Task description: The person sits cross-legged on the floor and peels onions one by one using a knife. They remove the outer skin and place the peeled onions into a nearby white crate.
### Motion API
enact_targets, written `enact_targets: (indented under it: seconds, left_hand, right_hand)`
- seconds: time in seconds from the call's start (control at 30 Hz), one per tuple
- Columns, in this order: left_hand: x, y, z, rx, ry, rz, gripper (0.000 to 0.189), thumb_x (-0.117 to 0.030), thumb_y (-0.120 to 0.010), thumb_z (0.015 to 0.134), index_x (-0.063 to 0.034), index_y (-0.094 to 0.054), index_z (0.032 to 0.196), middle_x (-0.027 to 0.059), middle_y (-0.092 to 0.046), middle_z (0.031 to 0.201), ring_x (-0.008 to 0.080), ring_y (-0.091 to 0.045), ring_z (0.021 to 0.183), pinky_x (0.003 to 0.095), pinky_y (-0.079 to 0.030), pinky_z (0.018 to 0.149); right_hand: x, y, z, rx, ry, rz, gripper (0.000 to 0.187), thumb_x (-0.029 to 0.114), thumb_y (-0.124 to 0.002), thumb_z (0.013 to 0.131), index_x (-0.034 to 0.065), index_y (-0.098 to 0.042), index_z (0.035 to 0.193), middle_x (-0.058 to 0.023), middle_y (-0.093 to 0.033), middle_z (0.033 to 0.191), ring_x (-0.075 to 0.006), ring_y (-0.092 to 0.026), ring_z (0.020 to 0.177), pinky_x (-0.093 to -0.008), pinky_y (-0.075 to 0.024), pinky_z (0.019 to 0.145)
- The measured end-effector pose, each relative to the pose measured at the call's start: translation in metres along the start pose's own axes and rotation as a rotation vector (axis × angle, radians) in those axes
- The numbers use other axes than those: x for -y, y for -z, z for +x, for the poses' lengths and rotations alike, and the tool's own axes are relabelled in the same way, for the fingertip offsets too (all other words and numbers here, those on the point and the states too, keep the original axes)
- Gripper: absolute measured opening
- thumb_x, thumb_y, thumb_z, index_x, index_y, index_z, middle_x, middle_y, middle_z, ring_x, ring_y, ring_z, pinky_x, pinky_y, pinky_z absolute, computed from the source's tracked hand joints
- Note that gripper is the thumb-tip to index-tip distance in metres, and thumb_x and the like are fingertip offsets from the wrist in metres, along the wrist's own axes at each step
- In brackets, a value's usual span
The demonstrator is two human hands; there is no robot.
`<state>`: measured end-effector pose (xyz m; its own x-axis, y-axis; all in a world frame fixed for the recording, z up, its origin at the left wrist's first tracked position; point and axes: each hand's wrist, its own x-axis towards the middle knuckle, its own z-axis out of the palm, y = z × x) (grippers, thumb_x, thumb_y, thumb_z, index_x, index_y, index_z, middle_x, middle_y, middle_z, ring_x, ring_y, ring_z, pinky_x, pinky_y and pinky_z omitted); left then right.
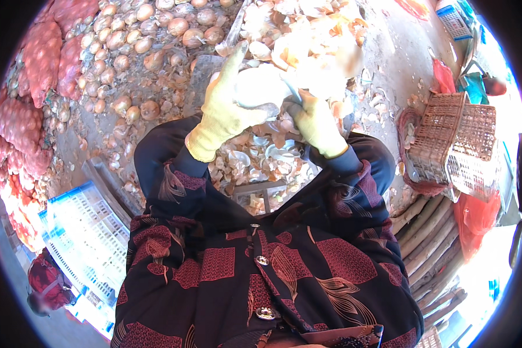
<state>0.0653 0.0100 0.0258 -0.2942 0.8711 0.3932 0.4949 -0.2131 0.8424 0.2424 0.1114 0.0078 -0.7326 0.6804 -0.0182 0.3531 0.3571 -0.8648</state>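
Both my hands wear yellow knitted gloves with grey, soiled fingertips. My left hand (222,106) holds a pale, overexposed onion (256,89) from its left and lower side, thumb beneath and a finger extended upward. My right hand (317,119) grips what looks like a small knife; its short blade (292,88) points up-left against the onion's right side. The handle is hidden in my fist. Past the hands lies a sunlit heap of onion skins (304,39), partly washed out by glare. More peelings (252,161) lie between my knees, around a grey bar-like frame (261,188).
Loose unpeeled onions (178,27) cover the ground at upper left, beside red mesh sacks of onions (42,61). A blue-and-white plastic crate (87,239) stands at left. On the right are woven baskets (437,135) and wooden poles (430,235). People (48,280) appear near the rim.
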Motion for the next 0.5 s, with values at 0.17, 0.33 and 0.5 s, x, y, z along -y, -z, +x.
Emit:
enact_targets:
  seconds: [0.17, 0.33, 0.5]
  left_hand:
    - [-0.001, 0.000, 0.000, -0.075, 0.018, -0.088, 0.102, -0.009, -0.079, 0.057, -0.0015, -0.026, 0.144, 0.0156, -0.063, 0.109, 0.0239, -0.064, 0.098, 0.0335, -0.050, 0.088]
    - [0.007, 0.000, 0.002, -0.349, 0.489, -0.891, 0.084, -0.012, -0.070, 0.075, -0.0022, -0.022, 0.144, 0.0167, -0.058, 0.114, 0.0271, -0.061, 0.104, 0.0382, -0.054, 0.086]
    - [0.021, 0.004, 0.000, -0.392, 0.651, -1.278, 0.051, -0.028, -0.063, 0.087, -0.0032, -0.047, 0.128, 0.0146, -0.059, 0.116, 0.0269, -0.060, 0.106, 0.0415, -0.054, 0.087]
  right_hand:
    - [0.011, 0.014, 0.008, -0.137, -0.565, 0.590, 0.015, 0.010, -0.054, 0.086, -0.0018, -0.062, 0.092, -0.0037, -0.054, 0.058, -0.0091, -0.046, 0.042, -0.0214, -0.0342, 0.038]
    - [0.009, 0.012, 0.012, -0.162, -0.470, 0.527, 0.017, 0.014, -0.055, 0.087, -0.0024, -0.062, 0.089, -0.0054, -0.056, 0.058, -0.0123, -0.048, 0.041, -0.0242, -0.0379, 0.038]
    - [0.002, 0.008, 0.025, -0.482, -0.124, 0.307, 0.018, 0.013, -0.056, 0.088, -0.0023, -0.064, 0.093, -0.0074, -0.057, 0.057, -0.0151, -0.054, 0.043, -0.0264, -0.0399, 0.039]
